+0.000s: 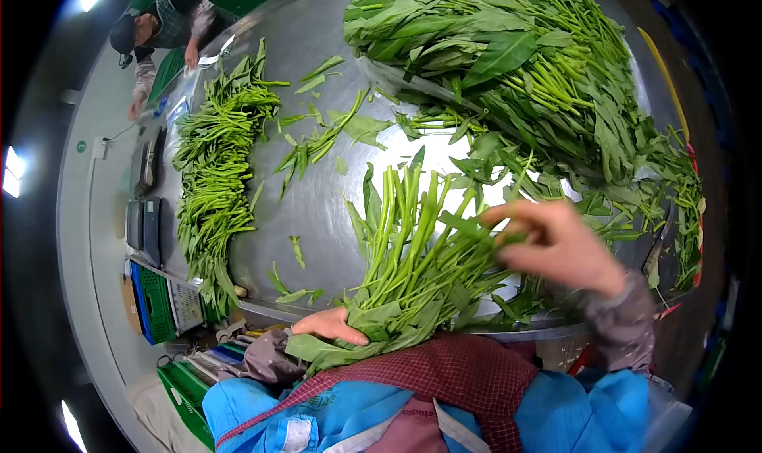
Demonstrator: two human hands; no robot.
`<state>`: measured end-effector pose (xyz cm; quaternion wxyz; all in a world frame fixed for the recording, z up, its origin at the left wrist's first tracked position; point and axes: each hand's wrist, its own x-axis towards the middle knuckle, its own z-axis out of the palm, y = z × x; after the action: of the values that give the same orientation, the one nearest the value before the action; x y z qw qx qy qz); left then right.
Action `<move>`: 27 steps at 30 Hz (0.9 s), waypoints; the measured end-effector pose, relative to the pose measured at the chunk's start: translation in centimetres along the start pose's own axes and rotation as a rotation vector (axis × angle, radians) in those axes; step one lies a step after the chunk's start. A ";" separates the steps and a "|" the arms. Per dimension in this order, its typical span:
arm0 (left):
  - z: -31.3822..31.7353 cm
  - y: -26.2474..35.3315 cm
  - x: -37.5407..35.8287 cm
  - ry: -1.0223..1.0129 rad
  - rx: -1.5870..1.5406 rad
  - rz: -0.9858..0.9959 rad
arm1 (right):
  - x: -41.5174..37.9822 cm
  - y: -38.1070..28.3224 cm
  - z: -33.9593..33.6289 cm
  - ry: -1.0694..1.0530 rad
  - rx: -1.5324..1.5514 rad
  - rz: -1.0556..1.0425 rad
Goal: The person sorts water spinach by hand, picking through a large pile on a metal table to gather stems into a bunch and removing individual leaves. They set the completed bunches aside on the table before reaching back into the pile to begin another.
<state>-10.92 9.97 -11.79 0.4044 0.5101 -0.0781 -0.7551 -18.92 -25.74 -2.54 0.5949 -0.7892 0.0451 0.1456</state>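
Observation:
A loose bunch of water spinach (417, 270), with long pale stems and narrow leaves, rests against my apron at the table's near edge. My left hand (333, 326) is closed around its leafy lower left side; the leaves hide most of the fingers. To the right, my right hand (556, 242) is slightly blurred, its thumb and fingers pinched on a leafy stem (468, 224) at the bunch's upper right. Cut leaves and stems lie on the metal table just beyond the bunch.
A big heap of water spinach (508, 64) covers the far right of the metal table (309, 207). Trimmed bunches (214, 175) stand in a row at left. Beyond them are scales (144, 227) and green crates (155, 302). Another person (171, 28) works at the far left.

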 end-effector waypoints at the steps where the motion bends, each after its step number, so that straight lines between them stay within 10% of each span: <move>1: 0.3 0.6 0.0 -0.010 0.038 -0.002 | 0.4 0.2 2.2 -0.044 0.047 0.140; 4: 0.7 1.0 -0.1 -0.003 0.158 0.017 | 2.5 4.6 7.5 -0.052 -0.305 -0.065; 6: 0.8 0.9 -0.4 0.048 0.202 0.038 | 2.7 4.0 8.1 -0.125 0.226 0.153; 11: 1.0 0.2 0.0 0.035 0.199 0.178 | 1.0 3.1 7.2 -0.065 0.336 0.196; 14: 1.7 1.4 0.0 0.030 0.305 0.171 | 0.0 2.9 6.8 0.108 -0.008 -0.178; 21: 0.4 -2.0 -0.5 0.065 0.253 0.170 | -3.0 4.0 -0.7 0.768 0.447 0.062; 27: 0.4 -5.8 -0.2 0.149 -0.299 0.304 | -1.8 5.2 5.4 0.130 0.346 0.073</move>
<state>-14.29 13.83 -14.52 0.5891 0.4811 -0.0112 -0.6491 -22.86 -22.27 -8.18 0.7120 -0.6806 0.1364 0.1059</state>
